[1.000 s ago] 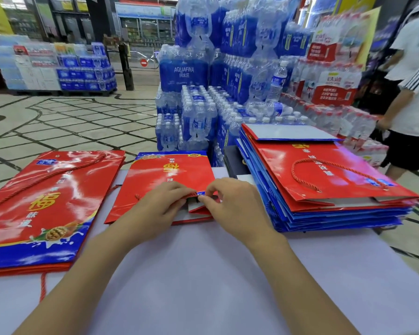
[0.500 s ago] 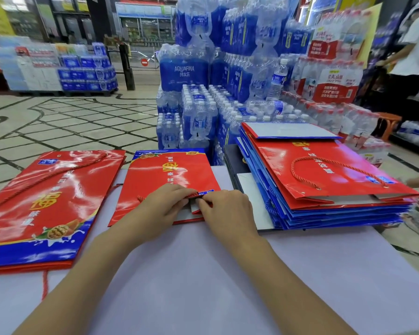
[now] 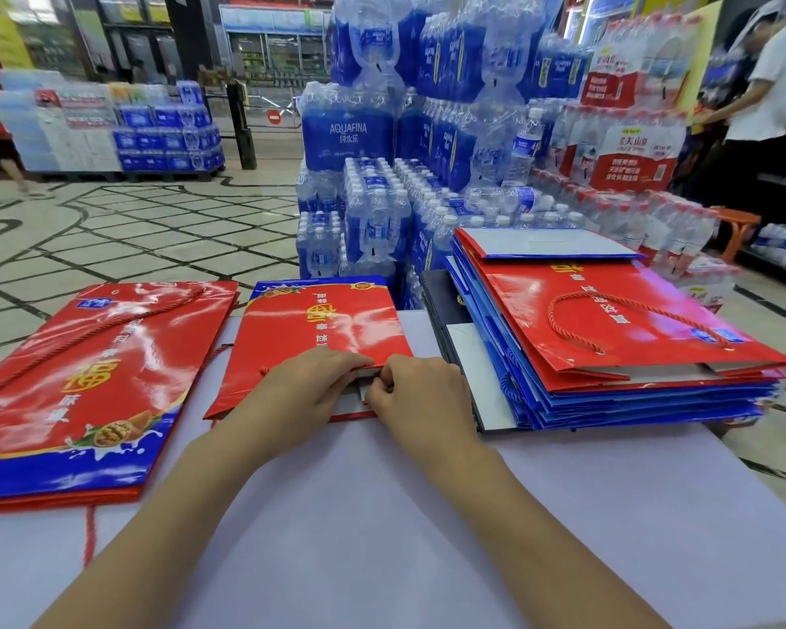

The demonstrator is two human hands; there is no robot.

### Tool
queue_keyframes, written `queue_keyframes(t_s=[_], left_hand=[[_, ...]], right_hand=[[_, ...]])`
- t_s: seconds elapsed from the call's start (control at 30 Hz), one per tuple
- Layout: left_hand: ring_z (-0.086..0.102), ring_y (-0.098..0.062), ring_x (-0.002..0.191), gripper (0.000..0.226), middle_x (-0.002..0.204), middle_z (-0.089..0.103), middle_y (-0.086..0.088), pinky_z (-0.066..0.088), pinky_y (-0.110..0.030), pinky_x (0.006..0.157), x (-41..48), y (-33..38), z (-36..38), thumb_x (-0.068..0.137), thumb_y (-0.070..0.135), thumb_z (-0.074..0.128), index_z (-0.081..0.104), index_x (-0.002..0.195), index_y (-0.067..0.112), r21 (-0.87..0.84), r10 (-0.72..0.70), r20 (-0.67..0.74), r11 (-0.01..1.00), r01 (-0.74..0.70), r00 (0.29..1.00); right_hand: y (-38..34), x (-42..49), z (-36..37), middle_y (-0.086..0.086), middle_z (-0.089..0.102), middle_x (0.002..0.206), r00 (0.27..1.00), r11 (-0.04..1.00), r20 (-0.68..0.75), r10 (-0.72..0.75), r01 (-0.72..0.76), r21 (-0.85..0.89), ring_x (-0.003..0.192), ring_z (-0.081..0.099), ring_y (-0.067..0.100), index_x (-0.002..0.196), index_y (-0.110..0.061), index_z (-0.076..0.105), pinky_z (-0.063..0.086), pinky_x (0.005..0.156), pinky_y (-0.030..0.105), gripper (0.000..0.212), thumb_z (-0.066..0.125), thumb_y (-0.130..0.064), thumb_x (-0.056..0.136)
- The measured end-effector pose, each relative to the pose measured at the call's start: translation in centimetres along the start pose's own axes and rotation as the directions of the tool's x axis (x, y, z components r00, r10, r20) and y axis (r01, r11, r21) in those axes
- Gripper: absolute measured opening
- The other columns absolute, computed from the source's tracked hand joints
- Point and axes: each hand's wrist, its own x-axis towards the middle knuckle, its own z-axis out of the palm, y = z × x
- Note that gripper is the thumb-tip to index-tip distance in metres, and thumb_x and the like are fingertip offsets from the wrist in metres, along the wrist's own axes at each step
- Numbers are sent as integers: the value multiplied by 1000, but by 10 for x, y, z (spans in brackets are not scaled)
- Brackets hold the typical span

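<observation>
Left grip [image 3: 300, 392] and right grip [image 3: 423, 397] meet fingertip to fingertip, both pinching the near open edge of the red gift bag [image 3: 318, 329]. Glossy and folded flat, with gold lettering and a blue band at its far end, it lies mid-tabletop [image 3: 382, 515], between the left bag pile [image 3: 87, 379] and the right bag stack [image 3: 609, 347].

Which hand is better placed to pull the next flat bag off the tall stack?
Right, probably: the right hand sits next to the stack, while the left hand lies farther off on the middle bag.

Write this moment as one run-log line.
left hand pinches red gift bag opening | right hand pinches same edge | bag flat on table
</observation>
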Motion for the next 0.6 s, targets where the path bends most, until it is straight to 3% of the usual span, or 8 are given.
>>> queue_keyframes(t_s=[0.1, 0.2, 0.27, 0.37, 0.5, 0.6], left_hand=[[61, -17, 99, 46, 109, 68, 5, 51, -40, 82, -1, -1, 2, 93, 46, 28, 59, 124, 30, 14, -43, -29, 999, 44, 999], [64, -21, 95, 31, 105, 71, 3, 51, -40, 78, 0, -5, 1, 96, 30, 42, 61, 120, 26, 12, -57, -95, 998, 59, 994], [65, -19, 93, 31, 103, 72, 5, 51, -38, 76, -1, -4, -2, 94, 31, 43, 64, 117, 25, -5, -55, -112, 998, 55, 992], [65, -12, 94, 32, 104, 71, 10, 51, -31, 79, -2, -1, -6, 94, 36, 46, 67, 116, 24, -59, -63, -137, 997, 56, 988], [60, 7, 91, 26, 102, 70, 13, 40, -3, 78, 0, -4, -12, 88, 28, 69, 69, 114, 23, -218, -187, -193, 965, 143, 963], [62, 5, 86, 15, 89, 71, 17, 42, -6, 73, 0, -2, -15, 83, 27, 74, 74, 99, 25, -286, -240, -180, 941, 183, 954]], right_hand=[[1, 0, -3, 6, 66, 85, 999, 1000, 37, 6, -7, 12, 82, 57, 31, 87, -17, 61, 43, 71, 35, 18, 51, -32, 89], [2, 0, -3, 5, 66, 83, 997, 998, 70, -27, 23, 54, 81, 58, 30, 82, -18, 56, 45, 70, 36, 15, 53, -31, 86], [4, 1, -3, 3, 67, 82, 998, 997, 55, -39, 35, 71, 81, 59, 29, 82, -18, 56, 47, 71, 36, 16, 53, -33, 87], [7, 1, -1, -2, 69, 78, 989, 996, -127, -82, 85, 15, 75, 61, 25, 86, -21, 63, 42, 62, 32, 18, 53, -35, 90], [8, 1, 0, -5, 58, 71, 926, 991, -354, -134, 117, -67, 56, 55, 18, 74, -21, 66, 29, 50, 24, 13, 68, -31, 83], [9, 2, -2, -1, 55, 83, 898, 985, -405, -172, 152, -82, 71, 53, 19, 77, -17, 67, 35, 61, 28, 14, 71, -29, 84]])
